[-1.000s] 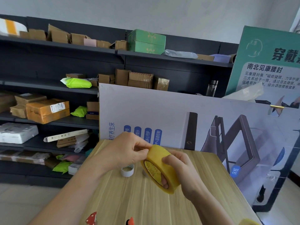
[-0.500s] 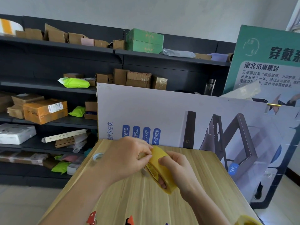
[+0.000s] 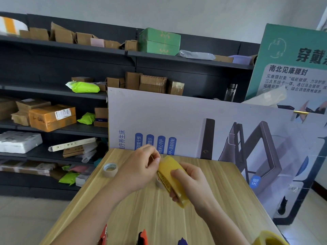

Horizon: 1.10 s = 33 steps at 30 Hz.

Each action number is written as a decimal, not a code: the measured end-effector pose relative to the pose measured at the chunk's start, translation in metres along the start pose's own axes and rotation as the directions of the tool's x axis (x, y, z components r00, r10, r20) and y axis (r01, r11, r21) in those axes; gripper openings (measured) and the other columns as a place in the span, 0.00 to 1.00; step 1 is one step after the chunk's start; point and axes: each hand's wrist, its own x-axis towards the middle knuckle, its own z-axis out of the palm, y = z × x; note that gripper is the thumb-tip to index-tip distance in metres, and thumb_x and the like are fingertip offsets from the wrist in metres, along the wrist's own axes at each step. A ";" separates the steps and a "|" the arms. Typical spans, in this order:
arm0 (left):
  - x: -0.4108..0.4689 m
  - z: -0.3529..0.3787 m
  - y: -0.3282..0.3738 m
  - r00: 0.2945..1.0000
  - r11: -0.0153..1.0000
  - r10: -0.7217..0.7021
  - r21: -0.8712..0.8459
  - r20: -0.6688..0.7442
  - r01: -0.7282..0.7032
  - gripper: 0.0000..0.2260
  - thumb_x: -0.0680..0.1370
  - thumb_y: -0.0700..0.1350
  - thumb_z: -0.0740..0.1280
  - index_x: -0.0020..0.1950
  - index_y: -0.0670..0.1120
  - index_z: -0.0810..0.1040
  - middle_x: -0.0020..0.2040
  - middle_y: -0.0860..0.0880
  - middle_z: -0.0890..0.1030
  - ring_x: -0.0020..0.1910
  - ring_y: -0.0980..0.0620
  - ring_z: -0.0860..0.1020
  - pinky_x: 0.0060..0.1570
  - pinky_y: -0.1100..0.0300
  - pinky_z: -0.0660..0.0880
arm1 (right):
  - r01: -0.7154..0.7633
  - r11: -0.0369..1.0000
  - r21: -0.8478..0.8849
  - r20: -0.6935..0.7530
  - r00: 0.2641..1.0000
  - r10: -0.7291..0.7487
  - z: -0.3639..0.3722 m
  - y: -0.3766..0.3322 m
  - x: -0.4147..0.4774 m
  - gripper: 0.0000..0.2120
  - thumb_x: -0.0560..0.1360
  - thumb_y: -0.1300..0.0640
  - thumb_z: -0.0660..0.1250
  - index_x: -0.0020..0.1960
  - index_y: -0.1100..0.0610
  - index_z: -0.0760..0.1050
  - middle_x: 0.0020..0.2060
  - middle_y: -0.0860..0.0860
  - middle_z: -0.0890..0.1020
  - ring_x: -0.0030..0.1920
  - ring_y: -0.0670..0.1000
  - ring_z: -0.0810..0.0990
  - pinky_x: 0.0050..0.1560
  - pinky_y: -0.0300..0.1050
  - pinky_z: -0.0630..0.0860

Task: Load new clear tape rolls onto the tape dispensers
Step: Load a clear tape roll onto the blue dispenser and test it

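Our right hand [image 3: 192,184] grips the yellow tape roll [image 3: 169,174] above the middle of the desk [image 3: 159,218]. Our left hand [image 3: 139,167] pinches its top rim; a smaller tape roll [image 3: 110,169] lies near the left edge.

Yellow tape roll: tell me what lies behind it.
Only part of a small pale object shows on the wooden table beside the yellow tape roll's left edge. The roll and left hand cover the rest.
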 end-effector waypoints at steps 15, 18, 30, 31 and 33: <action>-0.008 0.033 -0.012 0.966 0.832 -0.234 -0.491 0.110 0.258 0.06 0.76 0.41 0.68 0.39 0.46 0.77 0.36 0.50 0.76 0.34 0.53 0.75 0.34 0.61 0.75 | 0.066 0.990 -0.127 0.029 0.998 -0.063 -0.008 0.030 -0.005 0.06 0.75 0.57 0.66 0.50 0.58 0.76 0.38 0.60 0.80 0.33 0.53 0.82 0.35 0.46 0.81; -0.016 0.048 -0.016 0.926 0.641 -0.315 -0.674 0.206 0.368 0.06 0.74 0.45 0.70 0.41 0.44 0.78 0.37 0.45 0.78 0.35 0.50 0.77 0.38 0.59 0.77 | 0.110 0.933 -0.341 -0.044 0.990 -0.133 -0.011 0.045 -0.005 0.08 0.73 0.51 0.66 0.45 0.55 0.75 0.37 0.57 0.79 0.34 0.55 0.81 0.35 0.52 0.81; -0.055 0.124 -0.022 0.658 0.248 -0.519 -0.640 0.546 0.727 0.11 0.71 0.42 0.74 0.52 0.44 0.83 0.45 0.43 0.86 0.42 0.47 0.84 0.38 0.55 0.79 | 0.147 0.611 -0.777 0.067 0.986 -0.152 -0.023 0.127 -0.022 0.16 0.72 0.41 0.64 0.54 0.50 0.74 0.39 0.45 0.81 0.38 0.46 0.78 0.39 0.45 0.77; -0.059 0.130 -0.027 0.630 0.229 -0.528 -0.618 0.570 0.752 0.10 0.71 0.41 0.73 0.52 0.44 0.83 0.45 0.43 0.85 0.42 0.47 0.84 0.36 0.55 0.79 | 0.114 0.650 -0.751 0.067 0.993 -0.096 -0.026 0.133 -0.024 0.17 0.72 0.40 0.65 0.54 0.50 0.76 0.40 0.44 0.82 0.39 0.45 0.79 0.41 0.45 0.78; -0.069 0.142 -0.038 0.565 0.191 -0.536 -0.561 0.628 0.805 0.11 0.71 0.41 0.73 0.53 0.45 0.82 0.46 0.42 0.85 0.42 0.45 0.83 0.34 0.56 0.79 | -0.011 0.767 -0.642 0.003 1.000 0.018 -0.031 0.144 -0.027 0.17 0.71 0.39 0.67 0.54 0.48 0.79 0.42 0.42 0.83 0.41 0.43 0.80 0.43 0.40 0.78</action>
